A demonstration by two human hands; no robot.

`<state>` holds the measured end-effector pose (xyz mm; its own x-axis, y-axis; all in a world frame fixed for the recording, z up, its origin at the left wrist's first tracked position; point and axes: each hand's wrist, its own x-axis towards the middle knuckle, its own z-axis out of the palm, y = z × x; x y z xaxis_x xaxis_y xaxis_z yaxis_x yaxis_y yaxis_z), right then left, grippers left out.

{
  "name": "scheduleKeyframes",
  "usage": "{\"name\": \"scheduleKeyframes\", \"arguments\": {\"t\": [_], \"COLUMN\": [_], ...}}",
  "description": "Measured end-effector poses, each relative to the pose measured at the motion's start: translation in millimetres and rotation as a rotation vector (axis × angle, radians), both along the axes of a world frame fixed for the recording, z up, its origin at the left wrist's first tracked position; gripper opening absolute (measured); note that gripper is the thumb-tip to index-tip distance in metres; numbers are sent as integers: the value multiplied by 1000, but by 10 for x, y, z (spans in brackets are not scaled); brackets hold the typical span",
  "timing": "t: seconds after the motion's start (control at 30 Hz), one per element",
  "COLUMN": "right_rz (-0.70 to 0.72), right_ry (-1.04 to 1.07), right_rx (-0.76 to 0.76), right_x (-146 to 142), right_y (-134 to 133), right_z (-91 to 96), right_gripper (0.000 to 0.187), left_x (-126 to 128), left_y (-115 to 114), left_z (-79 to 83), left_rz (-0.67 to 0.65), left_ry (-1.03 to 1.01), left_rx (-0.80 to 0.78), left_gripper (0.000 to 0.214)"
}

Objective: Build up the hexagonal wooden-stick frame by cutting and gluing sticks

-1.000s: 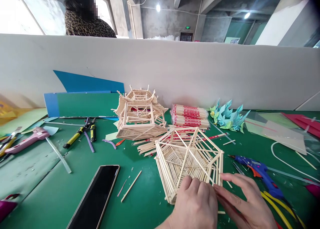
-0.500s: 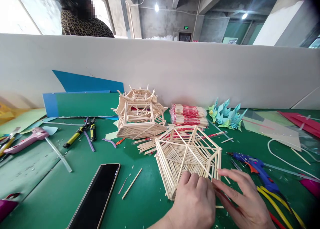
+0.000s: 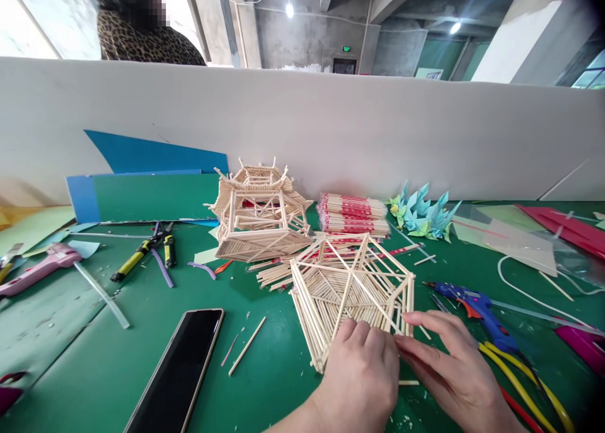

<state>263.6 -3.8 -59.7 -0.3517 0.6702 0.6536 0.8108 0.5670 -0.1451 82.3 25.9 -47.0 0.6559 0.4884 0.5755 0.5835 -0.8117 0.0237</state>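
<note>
A many-sided frame of thin wooden sticks (image 3: 314,319) stands on the green table in front of me, with a slatted floor and crossing sticks over its top. My left hand (image 3: 362,373) is closed on its near side, fingers curled over the edge and partly hiding it. At the near right corner, my right hand (image 3: 456,363) holds the frame between its fingertips, the fingers fairly straight. What lies between the two hands is hidden. Behind the frame stands a pagoda-like stick model (image 3: 255,222).
Bundled sticks in plastic (image 3: 354,213) and blue paper folds (image 3: 423,212) lie behind. A blue glue gun (image 3: 477,307) and yellow-handled tool (image 3: 524,376) are right. Leftward are a phone (image 3: 177,370), cutters (image 3: 146,250) and a pink glue gun (image 3: 42,269). A person (image 3: 146,36) is beyond the partition.
The whole view has shifted a little, so things appear slightly further left. Both hands stay at the frame, with hardly any change in their grip.
</note>
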Motion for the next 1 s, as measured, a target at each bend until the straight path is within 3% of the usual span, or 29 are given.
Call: {"name": "scheduleKeyframes", "arguments": {"t": [0.33, 0.43, 0.5, 0.6, 0.7, 0.83, 1.0], "right_rz": [-6, -47, -150, -314, -427, -499, -525], "right_ry": [32, 146, 313, 741, 1046, 1161, 1197], "right_rx": [-42, -93, -107, -35, -5, -118, -154], "right_x": [4, 49, 73, 77, 60, 58, 50], "right_y": [-35, -87, -117, -146, -198, -344, -487], "right_z": [11, 37, 63, 73, -12, -266, -516], "right_gripper": [27, 38, 37, 26, 18, 23, 28], "left_x": [-18, -68, -149, -379, -734, -1285, -1707], "left_y": [-15, -75, -141, -217, -178, 11, 75], "left_z": [31, 27, 34, 41, -5, -137, -249], "left_rz": [-13, -3, 1, 23, 141, 471, 601], "left_ry": [-11, -93, -176, -292, -324, -61, 147], "left_rx": [-10, 16, 3, -65, -121, -111, -202], "left_gripper": [17, 20, 18, 14, 20, 17, 25]}}
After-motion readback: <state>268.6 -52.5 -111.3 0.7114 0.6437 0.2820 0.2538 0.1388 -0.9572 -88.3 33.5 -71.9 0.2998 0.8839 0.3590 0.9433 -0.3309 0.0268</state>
